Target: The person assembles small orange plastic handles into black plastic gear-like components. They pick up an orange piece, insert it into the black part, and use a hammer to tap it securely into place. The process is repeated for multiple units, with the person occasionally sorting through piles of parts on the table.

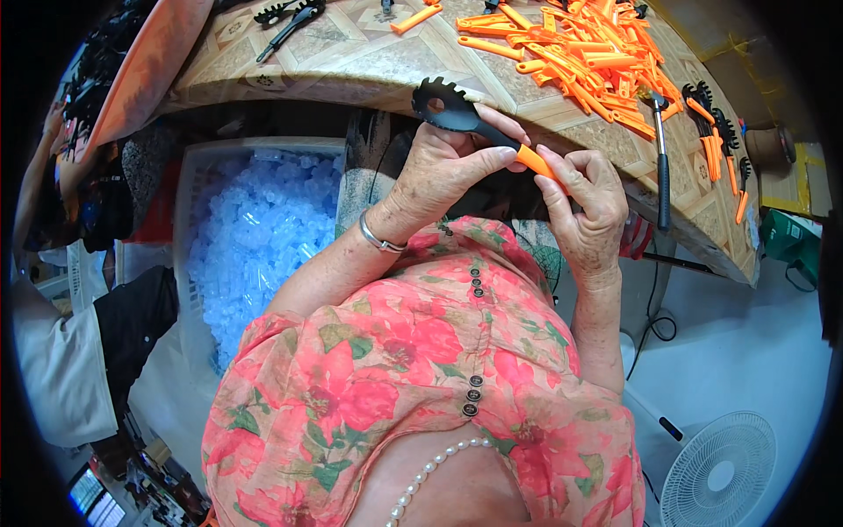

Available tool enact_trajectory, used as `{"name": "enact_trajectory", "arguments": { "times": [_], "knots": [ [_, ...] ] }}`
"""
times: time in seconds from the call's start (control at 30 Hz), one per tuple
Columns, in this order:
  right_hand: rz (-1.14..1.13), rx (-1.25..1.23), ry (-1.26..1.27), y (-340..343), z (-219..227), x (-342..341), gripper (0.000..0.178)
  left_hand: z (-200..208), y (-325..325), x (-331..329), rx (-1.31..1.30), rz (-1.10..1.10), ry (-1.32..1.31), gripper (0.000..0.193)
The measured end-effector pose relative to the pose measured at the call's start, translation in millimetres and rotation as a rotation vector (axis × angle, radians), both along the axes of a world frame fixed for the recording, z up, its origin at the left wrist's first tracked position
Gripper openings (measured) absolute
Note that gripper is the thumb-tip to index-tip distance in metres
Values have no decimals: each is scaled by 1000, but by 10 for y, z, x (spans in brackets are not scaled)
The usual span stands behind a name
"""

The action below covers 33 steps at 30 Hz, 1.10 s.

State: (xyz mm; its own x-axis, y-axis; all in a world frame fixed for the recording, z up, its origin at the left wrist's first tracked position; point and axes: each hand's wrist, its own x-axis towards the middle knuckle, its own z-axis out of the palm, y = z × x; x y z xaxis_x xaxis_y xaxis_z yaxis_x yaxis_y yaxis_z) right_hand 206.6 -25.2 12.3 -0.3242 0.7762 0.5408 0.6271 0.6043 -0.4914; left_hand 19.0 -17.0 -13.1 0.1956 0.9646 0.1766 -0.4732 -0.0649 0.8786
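My left hand (430, 171) is closed round the neck of a black spaghetti server (452, 112), its toothed head with a round hole pointing up and left. On the server's other end sits an orange handle (534, 161), pinched between the thumb and fingers of my right hand (590, 202). How deep the black shaft goes into the handle is hidden. Both hands are in front of my body at the table's near edge. Beyond them lies a heap of loose orange handles (588, 61). A hammer (663, 176) with a black grip juts over the edge to the right.
Several black servers with orange handles (727, 145) lie at the table's right end; black utensil parts (294, 26) lie at the far left. A white crate (184, 220) of clear plastic pieces stands left, below an orange basin (145, 75). A fan (720, 474) stands lower right. Another person (66, 378) is at left.
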Motion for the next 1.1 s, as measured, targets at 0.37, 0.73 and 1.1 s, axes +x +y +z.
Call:
{"name": "enact_trajectory", "arguments": {
  "times": [0.37, 0.73, 1.1],
  "knots": [
    [58, -32, 30, -13, 32, -68, 28, -105, 47, -59, 211, 42, 159, 17],
    [168, -484, 264, -12, -20, -60, 14, -49, 21, -62, 320, -13, 241, 15],
    [232, -204, 29, -4, 36, -64, 14, -77, 42, -170, 391, -107, 358, 17]
  ]
}}
